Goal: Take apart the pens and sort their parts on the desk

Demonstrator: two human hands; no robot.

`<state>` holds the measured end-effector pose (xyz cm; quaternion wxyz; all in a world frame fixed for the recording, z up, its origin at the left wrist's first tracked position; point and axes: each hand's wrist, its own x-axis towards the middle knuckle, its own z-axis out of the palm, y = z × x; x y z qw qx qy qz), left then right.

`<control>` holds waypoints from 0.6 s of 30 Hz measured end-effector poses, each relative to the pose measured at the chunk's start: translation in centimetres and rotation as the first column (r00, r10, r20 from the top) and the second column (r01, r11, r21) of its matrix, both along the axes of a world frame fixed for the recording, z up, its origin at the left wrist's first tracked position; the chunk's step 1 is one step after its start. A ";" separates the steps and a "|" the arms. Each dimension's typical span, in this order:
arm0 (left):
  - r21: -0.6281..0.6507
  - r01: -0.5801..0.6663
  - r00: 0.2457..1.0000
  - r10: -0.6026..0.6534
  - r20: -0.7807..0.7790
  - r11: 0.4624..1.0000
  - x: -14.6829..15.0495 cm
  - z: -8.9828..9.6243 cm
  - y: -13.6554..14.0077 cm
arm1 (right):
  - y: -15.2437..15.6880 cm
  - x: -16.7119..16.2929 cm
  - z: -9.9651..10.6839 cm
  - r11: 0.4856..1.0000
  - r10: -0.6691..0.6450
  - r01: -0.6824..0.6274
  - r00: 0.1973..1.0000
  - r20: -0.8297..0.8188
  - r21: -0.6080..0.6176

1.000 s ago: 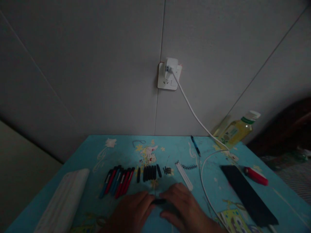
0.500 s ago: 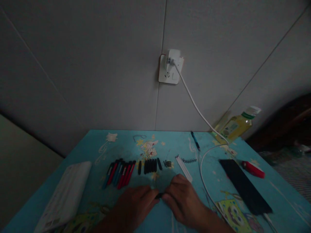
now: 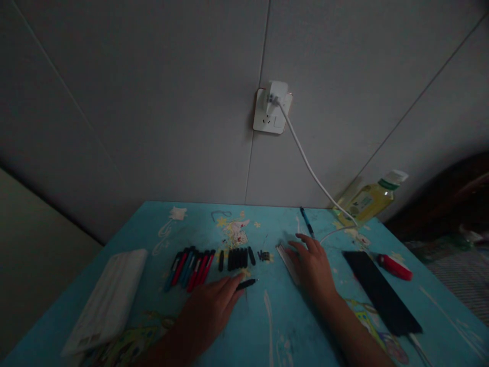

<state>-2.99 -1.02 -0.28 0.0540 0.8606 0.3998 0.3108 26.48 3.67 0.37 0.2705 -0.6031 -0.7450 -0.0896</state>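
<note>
My left hand (image 3: 216, 308) pinches a short black pen grip section (image 3: 247, 284), whose thin tip points right. At the white pen refills (image 3: 284, 260), my right hand (image 3: 313, 267) has its fingers spread and slightly curled over them; whether it touches them I cannot tell. Several black pen grips (image 3: 237, 259) stand in a row beyond my left hand. Red and blue pen barrels (image 3: 189, 267) lie in a group to their left. Small dark pieces (image 3: 264, 256) sit between the grips and the refills. The dark springs seen earlier are hidden by my right hand.
A white box-like object (image 3: 107, 300) lies at the left. To the right are a dark flat device (image 3: 382, 290) with a cable, a red object (image 3: 395, 267) and a bottle of yellow liquid (image 3: 367, 201). A blue pen (image 3: 306, 221) lies behind. A white cord (image 3: 305, 158) hangs from the wall socket (image 3: 269, 114).
My right hand has let go of the black pen grip section and moved right and forward to the white refills, opening its fingers. The left hand still holds the grip section, now further forward.
</note>
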 end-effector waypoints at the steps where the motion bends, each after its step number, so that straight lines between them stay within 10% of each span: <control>1: -0.003 -0.010 1.000 0.010 0.012 1.000 0.0 -0.1 0.1 | 0.1 -0.1 -0.2 1.000 -0.010 0.010 1.000 0.018 0.002; 12: -0.194 -0.039 0.999 0.034 -0.027 0.980 -0.2 1.0 -0.2 | 0.1 -0.6 0.4 0.996 0.087 -0.086 0.985 -0.151 0.009; 18: -0.218 -0.055 0.996 0.037 -0.087 0.974 0.1 1.0 -0.6 | -3.6 -4.1 1.9 0.913 0.139 -0.351 0.749 -0.648 -0.209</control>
